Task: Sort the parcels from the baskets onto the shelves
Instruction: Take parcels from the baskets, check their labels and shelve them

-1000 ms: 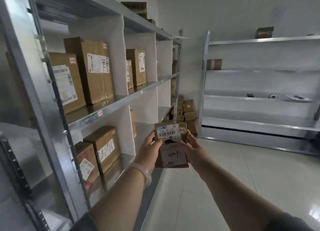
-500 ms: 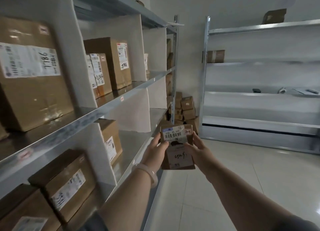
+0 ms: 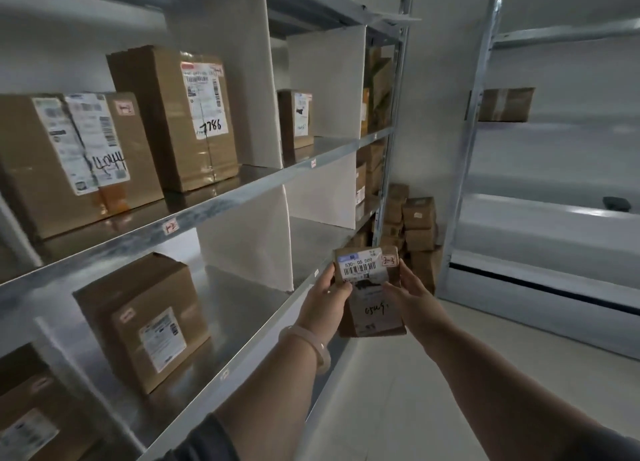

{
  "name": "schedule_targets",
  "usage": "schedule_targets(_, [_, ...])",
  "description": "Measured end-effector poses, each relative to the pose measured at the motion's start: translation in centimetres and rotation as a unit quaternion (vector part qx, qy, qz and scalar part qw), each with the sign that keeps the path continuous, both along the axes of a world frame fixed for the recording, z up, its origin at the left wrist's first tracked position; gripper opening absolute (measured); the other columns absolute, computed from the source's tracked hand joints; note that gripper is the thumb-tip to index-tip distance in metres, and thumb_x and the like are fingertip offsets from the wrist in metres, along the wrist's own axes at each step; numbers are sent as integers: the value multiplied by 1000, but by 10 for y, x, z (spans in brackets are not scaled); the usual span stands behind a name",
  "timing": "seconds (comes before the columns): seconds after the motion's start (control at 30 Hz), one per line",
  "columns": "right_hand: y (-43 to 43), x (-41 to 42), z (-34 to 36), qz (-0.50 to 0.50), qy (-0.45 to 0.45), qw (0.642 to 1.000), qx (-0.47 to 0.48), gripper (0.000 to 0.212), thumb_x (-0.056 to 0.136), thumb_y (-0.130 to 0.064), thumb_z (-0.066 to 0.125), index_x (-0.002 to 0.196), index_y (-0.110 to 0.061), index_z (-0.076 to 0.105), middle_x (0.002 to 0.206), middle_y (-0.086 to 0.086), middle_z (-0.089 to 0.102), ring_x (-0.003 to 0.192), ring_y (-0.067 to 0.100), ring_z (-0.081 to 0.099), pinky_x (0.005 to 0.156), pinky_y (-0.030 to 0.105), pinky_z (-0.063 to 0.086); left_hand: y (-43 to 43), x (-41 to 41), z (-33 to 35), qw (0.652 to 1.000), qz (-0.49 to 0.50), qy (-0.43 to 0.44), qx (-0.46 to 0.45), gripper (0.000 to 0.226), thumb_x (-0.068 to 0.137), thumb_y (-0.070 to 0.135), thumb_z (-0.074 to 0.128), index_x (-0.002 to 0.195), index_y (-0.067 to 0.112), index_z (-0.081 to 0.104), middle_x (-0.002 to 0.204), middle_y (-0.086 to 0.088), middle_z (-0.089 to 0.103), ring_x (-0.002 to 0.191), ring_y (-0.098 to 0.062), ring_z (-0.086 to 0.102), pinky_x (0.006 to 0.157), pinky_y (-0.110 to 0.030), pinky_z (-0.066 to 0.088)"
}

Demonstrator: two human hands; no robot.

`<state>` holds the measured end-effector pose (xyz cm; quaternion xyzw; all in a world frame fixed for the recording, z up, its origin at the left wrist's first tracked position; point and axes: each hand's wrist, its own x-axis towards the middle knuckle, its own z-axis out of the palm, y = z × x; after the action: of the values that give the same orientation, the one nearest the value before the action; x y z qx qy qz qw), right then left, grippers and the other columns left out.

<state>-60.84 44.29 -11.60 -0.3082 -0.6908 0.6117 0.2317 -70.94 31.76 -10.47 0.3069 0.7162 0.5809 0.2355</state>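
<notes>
Head view: at left, galvanised steel shelves [image 3: 242,192] split by flat white dividers [image 3: 242,80] carry upright brown cartons, one hand-marked 7786 carton [image 3: 180,114]. Near centre, the left hand [image 3: 323,303] and right hand [image 3: 414,299] hold a small rectangular cardboard parcel [image 3: 375,310] just beside the lower shelf's edge, fingers curled round its sides, thumbs pinching the paper-labelled face. Far right, a second steel rack [image 3: 474,149] bears a taped box [image 3: 507,104].

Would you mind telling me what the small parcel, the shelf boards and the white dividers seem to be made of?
The small parcel looks like brown cardboard, matt, with paper labels. The shelf board seems galvanised steel: grey, smooth, dimly reflective. The dividers look like matt white sheet, perhaps foam board or plastic.
</notes>
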Motion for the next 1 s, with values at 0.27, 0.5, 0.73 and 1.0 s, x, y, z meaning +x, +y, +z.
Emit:
schedule_targets(0.27, [104,-111,-22,51,-27,996,62,44,100,-32,48,140,-49,39,125,0,61,100,19,63,57,23,52,100,-105,-21,998,50,-24,7,31,101,23,45,129,35,52,118,1,65,100,-12,61,70,-25,50])
schedule_targets(0.5, [189,-198,-13,69,-7,996,47,44,99,-29,49,138,-48,42,123,-6,63,103,17,62,70,31,56,186,-192,-12,997,68,-10,-17,28,99,28,46,120,46,51,116,3,66,105,-19,63,93,-46,54])
schedule_targets(0.73, [268,-266,-23,132,-8,991,-9,42,99,-26,49,136,-46,44,122,0,62,95,15,63,52,21,52,253,-247,-24,992,119,3,-41,25,101,34,44,120,42,57,109,10,67,104,-14,62,90,-45,55])
schedule_targets(1.0, [347,-353,-42,316,-7,949,-9,35,100,-20,47,121,-44,59,119,-2,65,108,24,63,74,37,59,308,-284,-44,964,258,-58,3,27,103,33,40,113,40,64,104,8,71,101,-17,64,88,-50,55])
